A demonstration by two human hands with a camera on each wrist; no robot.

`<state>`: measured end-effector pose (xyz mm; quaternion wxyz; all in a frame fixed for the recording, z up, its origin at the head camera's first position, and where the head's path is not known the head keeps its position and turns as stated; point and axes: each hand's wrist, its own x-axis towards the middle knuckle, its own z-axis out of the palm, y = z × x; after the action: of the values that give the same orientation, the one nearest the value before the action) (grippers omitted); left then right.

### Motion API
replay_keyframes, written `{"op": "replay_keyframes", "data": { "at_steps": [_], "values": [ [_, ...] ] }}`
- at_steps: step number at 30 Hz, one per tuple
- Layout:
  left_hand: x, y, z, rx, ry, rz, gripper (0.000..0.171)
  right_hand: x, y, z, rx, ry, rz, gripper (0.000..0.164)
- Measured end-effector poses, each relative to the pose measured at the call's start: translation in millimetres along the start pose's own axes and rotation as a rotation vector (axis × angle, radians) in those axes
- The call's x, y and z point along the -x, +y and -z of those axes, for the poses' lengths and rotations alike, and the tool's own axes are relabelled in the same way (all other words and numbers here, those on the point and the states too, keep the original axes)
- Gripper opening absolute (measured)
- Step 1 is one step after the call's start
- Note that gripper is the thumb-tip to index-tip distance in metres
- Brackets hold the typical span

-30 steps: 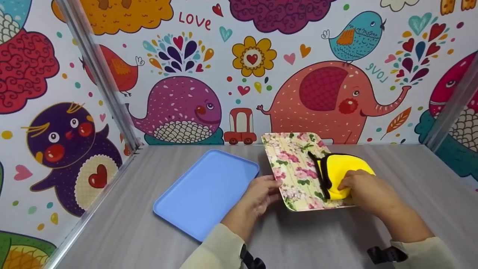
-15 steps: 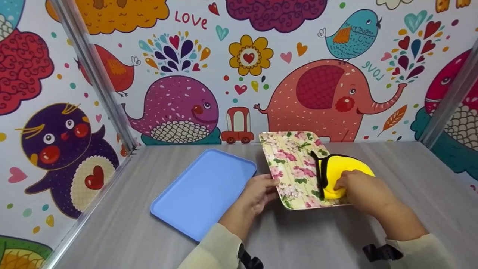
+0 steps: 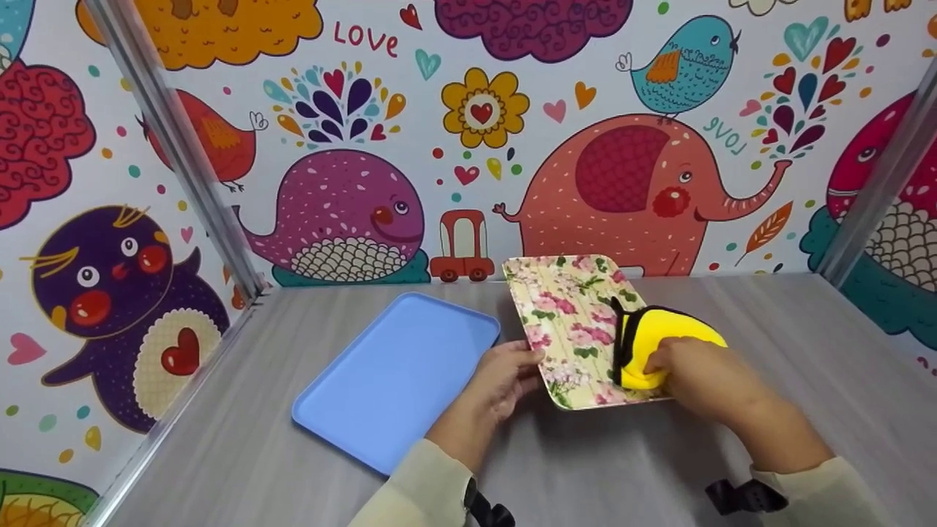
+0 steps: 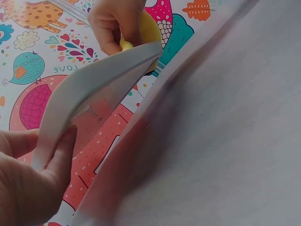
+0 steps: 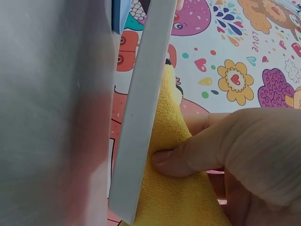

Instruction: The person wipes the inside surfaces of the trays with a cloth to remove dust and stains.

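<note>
The left hand (image 3: 505, 377) pinches a rectangular, round-cornered tray (image 3: 560, 322), pale yellow with pink flowers and green leaves, tilted above the grey table (image 3: 241, 432). The right hand (image 3: 714, 380) grips a fluffy yellow, black-edged cloth (image 3: 662, 329) against its printed face.

We see a grey tabletop (image 3: 607, 468), faintly streaked. Directly on it we find the blue tray (image 3: 395, 380), lying flat and aslant, nearer the left edge than the right, one corner near the far edge.
</note>
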<state>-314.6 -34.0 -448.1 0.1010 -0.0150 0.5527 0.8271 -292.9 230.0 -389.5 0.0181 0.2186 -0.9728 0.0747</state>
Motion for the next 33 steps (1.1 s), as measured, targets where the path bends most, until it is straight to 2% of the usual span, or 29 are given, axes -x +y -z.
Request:
{"op": "replay_keyframes", "data": {
  "at_steps": [11, 22, 27, 33],
  "values": [
    [-0.1, -0.8, 2.3, -0.013, -0.009, 0.0, 0.034, 2, -26, -3, -0.011, 0.033, 0.05, 0.015],
    [-0.2, -0.5, 4.0, -0.008, 0.003, 0.012, 0.034, -1, -55, -13, 0.043, 0.131, 0.1, 0.023],
    [0.2, -0.6, 2.3, -0.01, 0.02, 0.024, 0.035, -2, -61, -19, 0.06, 0.186, 0.177, 0.026],
    [-1.1, 0.2, -0.2, -0.003, 0.026, 0.041, 0.033, -5, -62, -21, 0.058, 0.201, 0.275, 0.034]
  ]
}}
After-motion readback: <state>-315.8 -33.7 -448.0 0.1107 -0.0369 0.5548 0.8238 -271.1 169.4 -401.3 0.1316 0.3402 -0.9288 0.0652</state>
